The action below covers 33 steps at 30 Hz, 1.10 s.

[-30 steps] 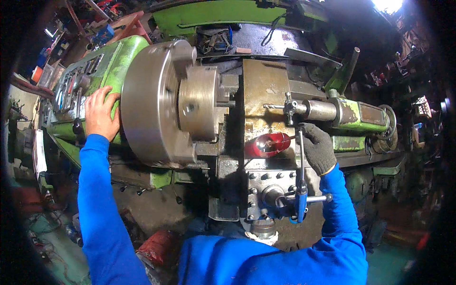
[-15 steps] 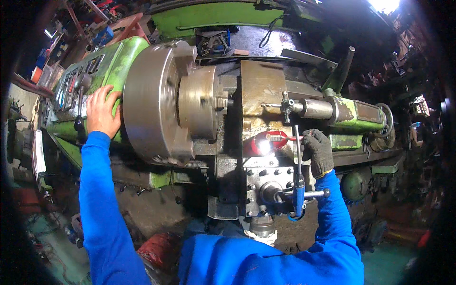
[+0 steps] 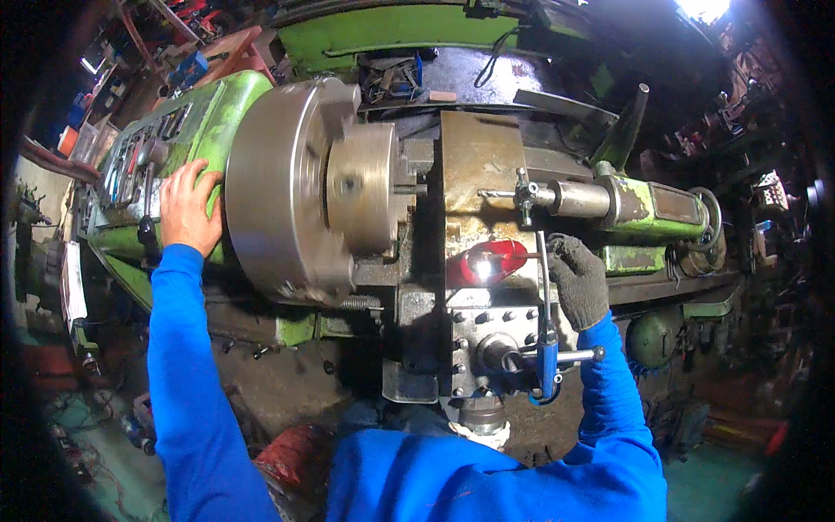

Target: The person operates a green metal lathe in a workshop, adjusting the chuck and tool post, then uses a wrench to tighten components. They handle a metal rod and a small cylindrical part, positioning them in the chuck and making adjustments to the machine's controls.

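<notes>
My bare left hand (image 3: 189,209) lies flat with fingers stretched out on the green headstock (image 3: 228,109) of a lathe, beside the large chuck (image 3: 278,191). A round metal workpiece (image 3: 365,187) sits in the chuck's jaws; both look smeared by turning. In a dark knitted glove, my right hand (image 3: 578,283) has its fingers closed round the thin handle of a brush (image 3: 527,255). The brush's head is hidden in a shiny red container (image 3: 487,264), which rests on the carriage. A blue-bodied nozzle tool with a metal tube (image 3: 546,348) stands just left of that hand.
The tailstock (image 3: 648,209) holds a drill bit (image 3: 497,193) pointing at the workpiece. A bolted square tool post (image 3: 496,335) with a ball-ended lever (image 3: 597,353) sits nearest me. Several hand tools lie on the headstock's top; a tray of metal pieces (image 3: 390,78) is behind the lathe.
The brush has gone deeper into the red container, so its ferrule no longer shows. My right hand has shifted slightly left and down. The chuck has turned; my left hand stays put.
</notes>
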### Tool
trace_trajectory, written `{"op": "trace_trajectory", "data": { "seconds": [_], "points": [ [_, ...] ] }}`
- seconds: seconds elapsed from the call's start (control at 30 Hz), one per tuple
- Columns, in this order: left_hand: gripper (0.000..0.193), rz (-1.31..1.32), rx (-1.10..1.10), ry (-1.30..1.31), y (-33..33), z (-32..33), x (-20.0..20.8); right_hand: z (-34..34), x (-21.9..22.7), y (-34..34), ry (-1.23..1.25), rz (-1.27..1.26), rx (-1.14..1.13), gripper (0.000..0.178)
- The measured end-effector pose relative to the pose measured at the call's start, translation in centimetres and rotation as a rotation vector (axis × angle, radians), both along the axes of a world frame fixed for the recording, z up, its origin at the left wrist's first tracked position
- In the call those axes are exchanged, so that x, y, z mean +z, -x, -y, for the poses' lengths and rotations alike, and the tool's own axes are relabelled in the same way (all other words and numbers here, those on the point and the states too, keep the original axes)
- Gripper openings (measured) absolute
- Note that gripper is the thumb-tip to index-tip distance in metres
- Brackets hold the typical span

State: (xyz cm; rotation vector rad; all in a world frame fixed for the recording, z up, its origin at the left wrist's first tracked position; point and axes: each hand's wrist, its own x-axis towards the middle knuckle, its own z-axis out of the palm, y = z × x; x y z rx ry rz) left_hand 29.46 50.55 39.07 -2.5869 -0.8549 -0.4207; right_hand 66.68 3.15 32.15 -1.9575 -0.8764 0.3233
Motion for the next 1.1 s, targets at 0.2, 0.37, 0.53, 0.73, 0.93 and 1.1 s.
{"op": "trace_trajectory", "data": {
  "seconds": [0.2,0.37,0.53,0.73,0.93,1.1],
  "points": [
    [0.036,0.004,0.019,-0.012,-0.2,0.0,-0.1,-0.4,0.6,0.8,0.036,0.024,-0.040,0.026],
    [0.035,0.007,0.015,0.003,0.1,0.4,0.3,-0.1,-0.1,0.6,-0.007,0.063,-0.009,0.026],
    [0.035,0.006,0.011,0.007,-0.1,0.4,0.2,0.4,-0.7,-0.3,0.026,0.145,0.048,0.024],
    [0.036,-0.007,0.015,0.012,0.0,0.2,0.1,0.4,-1.0,0.5,0.028,0.097,-0.017,0.025],
    [0.035,0.006,0.019,-0.004,0.1,0.1,0.0,-0.4,0.6,1.1,0.003,-0.270,-0.123,0.019],
    [0.035,0.012,0.013,0.014,0.3,-0.1,0.0,2.2,-2.7,-2.1,0.197,0.475,0.143,0.022]
  ]
}}
